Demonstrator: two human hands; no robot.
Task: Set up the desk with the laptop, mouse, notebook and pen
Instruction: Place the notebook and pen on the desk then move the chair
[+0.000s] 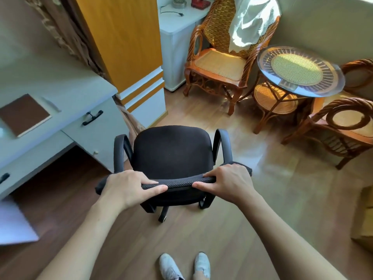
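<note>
While gripping chair (173, 152), both hands.

1. The office chair (171, 152) has matt black woven cloth and smooth black plastic armrests.
2. The desk (60, 83) looks smooth, pale and matt.
3. The notebook (23, 114) near its front edge has a matt brown cover.
4. The floor (262, 219) is glossy wood.
</note>
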